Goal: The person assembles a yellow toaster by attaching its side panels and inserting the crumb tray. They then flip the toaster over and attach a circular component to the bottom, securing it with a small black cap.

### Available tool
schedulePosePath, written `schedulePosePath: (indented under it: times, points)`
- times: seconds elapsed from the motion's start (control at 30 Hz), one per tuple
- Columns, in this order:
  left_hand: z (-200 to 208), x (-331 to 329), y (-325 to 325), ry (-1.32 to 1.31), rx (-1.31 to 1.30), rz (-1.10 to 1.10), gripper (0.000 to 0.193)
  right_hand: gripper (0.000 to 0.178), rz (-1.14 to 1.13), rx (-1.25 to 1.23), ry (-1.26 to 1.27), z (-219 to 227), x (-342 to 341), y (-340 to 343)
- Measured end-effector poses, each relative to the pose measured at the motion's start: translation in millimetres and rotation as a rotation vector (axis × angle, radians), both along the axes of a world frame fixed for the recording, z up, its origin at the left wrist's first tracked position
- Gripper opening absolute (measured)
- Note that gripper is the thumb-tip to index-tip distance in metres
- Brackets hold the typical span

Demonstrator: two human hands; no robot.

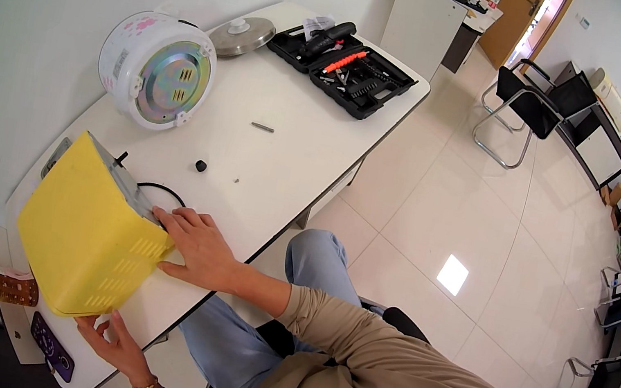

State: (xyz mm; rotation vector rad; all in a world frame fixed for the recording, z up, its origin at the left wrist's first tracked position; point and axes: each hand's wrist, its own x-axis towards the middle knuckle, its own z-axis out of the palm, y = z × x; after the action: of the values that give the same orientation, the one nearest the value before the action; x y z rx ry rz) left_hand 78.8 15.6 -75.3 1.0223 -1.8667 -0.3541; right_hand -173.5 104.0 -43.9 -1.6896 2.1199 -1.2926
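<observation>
One yellow appliance (pixel 88 230) sits near the front edge of the tabletop (pixel 270 187); right hand (pixel 204 254) touches it, fingers spread, left hand (pixel 114 344) below, its finger spacing unclear; even support should limit tipping.

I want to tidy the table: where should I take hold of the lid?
Probably by the white knob, from above. It stands up from the middle of the lid, which rests knob-side up, while the white cooker crowds its left side.
</observation>
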Motion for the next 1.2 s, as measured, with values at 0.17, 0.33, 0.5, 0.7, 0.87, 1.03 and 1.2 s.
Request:
schedulePosePath:
  times: [0.17, 0.33, 0.5, 0.7, 0.87, 1.03, 1.2]
  points:
    - [-3.2, -0.7, -1.6, 0.023, 0.017, 0.022, 0.067, 0.086, 0.004, -0.004, -0.011, -0.5, 0.5, -0.3]
    - [-3.8, 0.1, -2.2, 0.025, 0.011, 0.02, 0.067, 0.086, -0.012, -0.021, 0.004, -1.9, 0.8, -0.6]
    - [-3.5, -2.2, -0.5, 0.031, 0.033, 0.027, 0.067, 0.086, -0.037, -0.066, 0.032, -4.1, 1.1, -0.9]
    - [-4.1, 1.1, 0.6, 0.051, 0.033, 0.036, 0.066, 0.085, -0.023, -0.071, 0.057, -6.7, 1.6, -5.0]
    - [-1.7, -3.5, 0.8, 0.114, 0.085, -0.007, 0.05, 0.087, -0.005, -0.019, 0.016, -1.7, -2.2, -1.3]
    - [11.6, -8.6, 5.9, 0.064, 0.018, 0.02, 0.048, 0.086, -0.043, -0.049, 0.086, -2.1, -0.7, -1.0]
    - [13.9, -8.9, 7.5, 0.054, -0.02, 0.031, 0.065, 0.086, -0.03, -0.007, 0.074, 1.2, 2.3, -2.3]
